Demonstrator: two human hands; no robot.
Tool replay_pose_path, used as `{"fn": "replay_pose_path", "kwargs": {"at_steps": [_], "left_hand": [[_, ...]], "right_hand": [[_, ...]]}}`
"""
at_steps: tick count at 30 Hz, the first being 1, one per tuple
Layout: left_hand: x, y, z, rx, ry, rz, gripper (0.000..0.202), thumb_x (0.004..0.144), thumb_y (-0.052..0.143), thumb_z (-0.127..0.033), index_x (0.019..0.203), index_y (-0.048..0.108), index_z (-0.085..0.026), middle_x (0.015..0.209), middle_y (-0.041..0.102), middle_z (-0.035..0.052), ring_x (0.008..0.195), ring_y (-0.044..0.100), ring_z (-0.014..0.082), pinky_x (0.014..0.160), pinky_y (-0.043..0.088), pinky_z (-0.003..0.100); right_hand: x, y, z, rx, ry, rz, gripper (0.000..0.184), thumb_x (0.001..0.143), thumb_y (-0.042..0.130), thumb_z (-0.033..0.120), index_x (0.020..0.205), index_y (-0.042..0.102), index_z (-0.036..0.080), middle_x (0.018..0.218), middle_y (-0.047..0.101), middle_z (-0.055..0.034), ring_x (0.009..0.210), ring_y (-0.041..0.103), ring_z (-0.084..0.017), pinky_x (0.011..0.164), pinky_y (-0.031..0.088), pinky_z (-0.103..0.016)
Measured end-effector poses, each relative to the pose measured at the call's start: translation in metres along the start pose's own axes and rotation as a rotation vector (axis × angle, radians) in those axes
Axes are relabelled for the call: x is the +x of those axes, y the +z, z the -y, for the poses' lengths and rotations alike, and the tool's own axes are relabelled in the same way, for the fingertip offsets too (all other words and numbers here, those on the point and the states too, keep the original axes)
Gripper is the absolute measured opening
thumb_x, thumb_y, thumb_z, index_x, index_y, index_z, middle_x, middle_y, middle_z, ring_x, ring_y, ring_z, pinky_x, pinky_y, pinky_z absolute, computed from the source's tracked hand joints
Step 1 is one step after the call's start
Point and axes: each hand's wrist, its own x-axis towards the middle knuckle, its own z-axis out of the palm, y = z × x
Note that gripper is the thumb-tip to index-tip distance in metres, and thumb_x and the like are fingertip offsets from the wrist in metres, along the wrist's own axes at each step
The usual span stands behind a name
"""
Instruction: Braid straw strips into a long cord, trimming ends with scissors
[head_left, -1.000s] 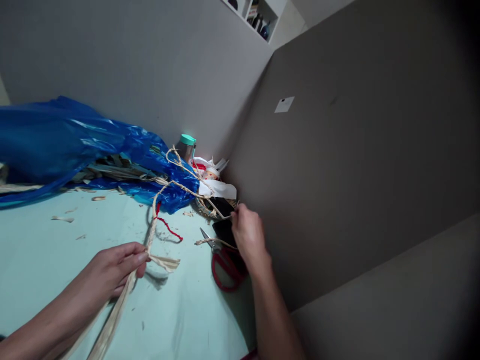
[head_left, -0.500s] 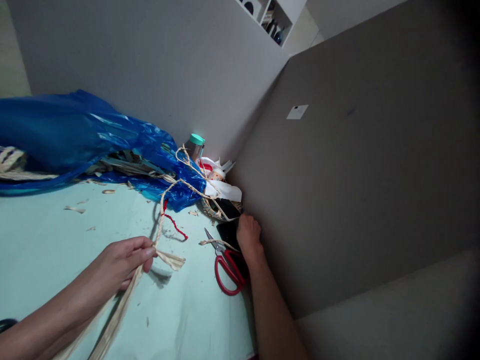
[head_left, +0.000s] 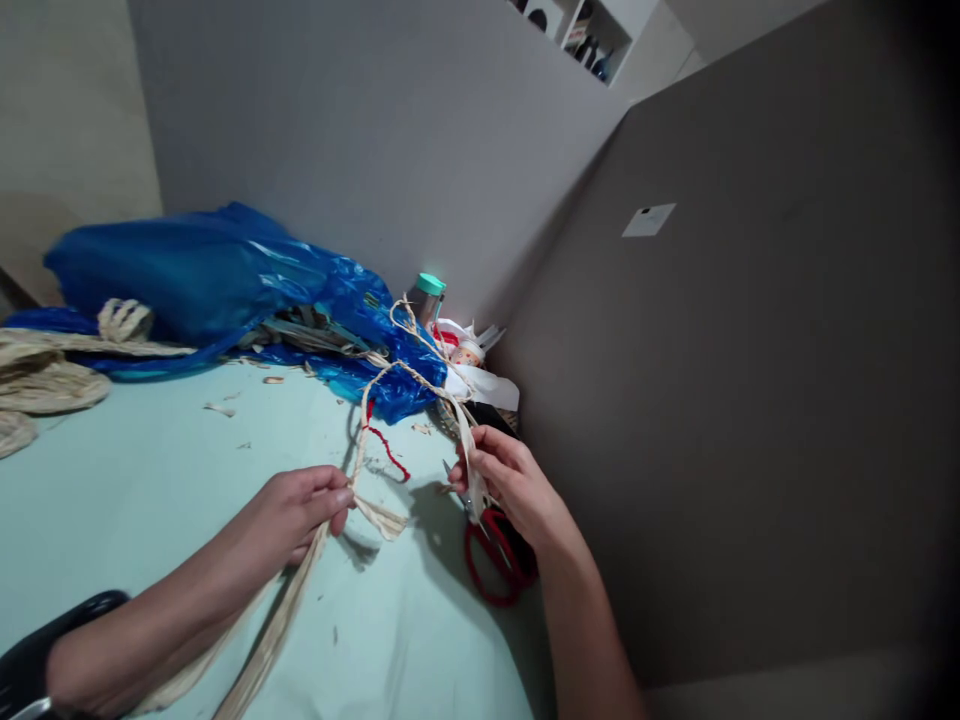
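Grey walls (head_left: 375,130) frame a worktop (head_left: 420,620) where the left hand (head_left: 311,512) pinches a cord (head_left: 361,450), best kept taut; the right hand (head_left: 517,482), apart, grips a pale strip (head_left: 477,495).

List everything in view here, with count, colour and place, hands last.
tabletop: one, pale green, below
plastic bag: one, blue, left rear
straw bundles: several, beige, far left
scraps: several, beige, on tabletop
braided cord: one, beige, centre
red string: one, red, beside cord
long strips: at least two, beige, lower centre-left
pale strip: one, whitish, right of cord
scissors: one, red-handled, right
flask: one, grey, teal lid, rear
sheet: one, white, near corner
wall panels: two, grey, rear and right
label: one, white, right panel
shelf: one, white, top
dark object: one, black, lower left, unclear
left hand: one, bare, pinching cord
right hand: one, bare, holding pale strip
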Motion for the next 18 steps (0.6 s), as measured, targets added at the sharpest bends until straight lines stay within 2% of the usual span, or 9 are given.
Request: {"fn": "replay_pose_path", "kwargs": {"at_steps": [3, 5, 7, 10, 12, 14, 18], "left_hand": [[-0.004, 0.001, -0.005, -0.065, 0.009, 0.032, 0.035, 0.079, 0.059, -0.052, 0.070, 0.050, -0.019, 0.059, 0.035, -0.0079, 0.050, 0.022, 0.0082, 0.049, 0.014, 0.023], [-0.005, 0.001, -0.006, -0.078, 0.007, 0.027, 0.035, 0.079, 0.060, -0.051, 0.069, 0.050, -0.019, 0.059, 0.036, -0.0075, 0.051, 0.023, 0.0085, 0.049, 0.014, 0.024], [-0.005, 0.002, -0.007, -0.084, 0.010, 0.020, 0.033, 0.080, 0.059, -0.050, 0.071, 0.052, -0.019, 0.061, 0.038, -0.0067, 0.052, 0.025, 0.0091, 0.050, 0.016, 0.023], [-0.008, 0.002, -0.009, -0.097, 0.006, 0.026, 0.030, 0.082, 0.058, -0.048, 0.075, 0.055, -0.019, 0.064, 0.044, -0.0055, 0.053, 0.030, 0.0097, 0.051, 0.021, 0.023], [-0.010, 0.002, -0.010, -0.134, -0.009, 0.033, 0.026, 0.083, 0.060, -0.045, 0.077, 0.056, -0.020, 0.068, 0.050, -0.0046, 0.056, 0.038, 0.0103, 0.054, 0.027, 0.022], [-0.011, 0.002, -0.010, -0.167, -0.021, 0.037, 0.022, 0.082, 0.062, -0.043, 0.080, 0.058, -0.021, 0.073, 0.056, -0.0038, 0.062, 0.045, 0.0114, 0.058, 0.031, 0.022], [-0.010, 0.003, -0.009, -0.198, -0.024, 0.048, 0.021, 0.083, 0.064, -0.043, 0.084, 0.062, -0.022, 0.077, 0.060, -0.0027, 0.064, 0.048, 0.0119, 0.056, 0.030, 0.022]], "right_hand": [[-0.002, 0.019, 0.001, 0.010, -0.011, 0.071, 0.012, 0.087, 0.055, 0.029, 0.091, 0.055, 0.017, 0.069, 0.054, 0.0018, 0.058, 0.044, -0.009, 0.054, 0.033, -0.020], [-0.004, 0.026, 0.004, -0.018, -0.024, 0.096, 0.019, 0.092, 0.053, 0.035, 0.100, 0.056, 0.018, 0.069, 0.050, 0.0030, 0.056, 0.038, -0.008, 0.051, 0.028, -0.020], [-0.005, 0.030, 0.005, -0.076, -0.036, 0.117, 0.026, 0.095, 0.050, 0.043, 0.100, 0.057, 0.018, 0.064, 0.047, 0.0044, 0.054, 0.035, -0.009, 0.049, 0.025, -0.021], [-0.004, 0.033, 0.003, -0.140, -0.081, 0.156, 0.031, 0.097, 0.046, 0.044, 0.086, 0.058, 0.017, 0.064, 0.051, 0.0027, 0.054, 0.040, -0.009, 0.052, 0.032, -0.022], [-0.005, 0.035, 0.001, -0.156, -0.099, 0.175, 0.028, 0.097, 0.047, 0.041, 0.089, 0.060, 0.017, 0.073, 0.056, 0.0005, 0.057, 0.044, -0.009, 0.055, 0.035, -0.022], [-0.007, 0.038, 0.001, -0.203, -0.108, 0.166, 0.028, 0.098, 0.046, 0.040, 0.094, 0.062, 0.017, 0.075, 0.057, 0.0007, 0.056, 0.043, -0.009, 0.054, 0.033, -0.022], [-0.014, 0.049, 0.010, -0.322, -0.142, 0.091, 0.035, 0.101, 0.041, 0.041, 0.088, 0.064, 0.018, 0.070, 0.058, 0.0018, 0.062, 0.046, -0.010, 0.058, 0.032, -0.022]]}}
